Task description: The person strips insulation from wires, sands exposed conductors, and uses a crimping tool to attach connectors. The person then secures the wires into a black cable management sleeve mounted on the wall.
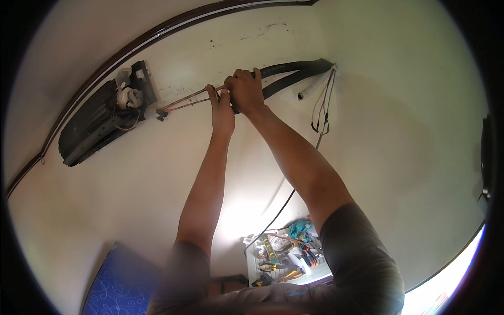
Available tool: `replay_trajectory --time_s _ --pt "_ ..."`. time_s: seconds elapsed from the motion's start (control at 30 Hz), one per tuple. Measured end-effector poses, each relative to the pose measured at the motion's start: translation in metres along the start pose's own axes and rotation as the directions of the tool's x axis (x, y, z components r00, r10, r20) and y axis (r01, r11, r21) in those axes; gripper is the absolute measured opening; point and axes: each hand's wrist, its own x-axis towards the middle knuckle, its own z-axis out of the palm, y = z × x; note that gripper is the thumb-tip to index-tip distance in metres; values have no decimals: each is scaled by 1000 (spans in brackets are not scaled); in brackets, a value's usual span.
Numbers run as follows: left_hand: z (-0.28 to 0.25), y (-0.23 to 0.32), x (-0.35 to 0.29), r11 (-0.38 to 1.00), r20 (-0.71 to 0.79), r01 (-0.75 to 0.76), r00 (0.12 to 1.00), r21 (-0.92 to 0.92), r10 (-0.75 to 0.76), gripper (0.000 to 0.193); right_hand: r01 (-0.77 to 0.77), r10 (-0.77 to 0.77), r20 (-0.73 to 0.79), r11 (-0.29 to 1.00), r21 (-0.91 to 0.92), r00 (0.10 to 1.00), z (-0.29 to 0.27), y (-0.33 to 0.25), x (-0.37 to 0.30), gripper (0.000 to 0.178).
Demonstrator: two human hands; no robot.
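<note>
Both my arms are raised to the wall. My right hand is closed around the black foam pipe insulation, which runs in two tubes from the hand to a hole near the corner. Two thin copper pipes come out of the insulation and slant down to the left. Just left of the right hand, my left hand has its fingers and thumb closed on the copper pipes. An opened air conditioner indoor unit hangs tilted at the left, its black body and motor exposed. The palms are hidden.
Loose wires and a short pale drain pipe hang by the wall hole. A black cable drops toward a tray of hand tools below. Dark trim follows the wall's top, and a blue patterned panel stands at lower left.
</note>
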Motion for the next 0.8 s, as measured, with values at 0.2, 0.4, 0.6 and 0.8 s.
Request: replay_trajectory --time_s 0.2,0.4,0.6,0.8 --pt "-11 -4 6 978 83 152 987 -143 -141 84 16 -16 -42 1000 14 999 -2 -1 -1 10" --pt "-7 4 -2 999 64 -22 998 -26 24 83 6 -4 40 999 -37 999 -6 -2 0 13" --pt "6 6 -3 982 2 -147 989 116 148 83 -11 12 54 1000 -19 998 -6 -3 -1 14" --pt "1 8 -7 999 22 18 1000 -32 -17 84 -3 3 6 1000 27 1000 -3 -2 2 12"
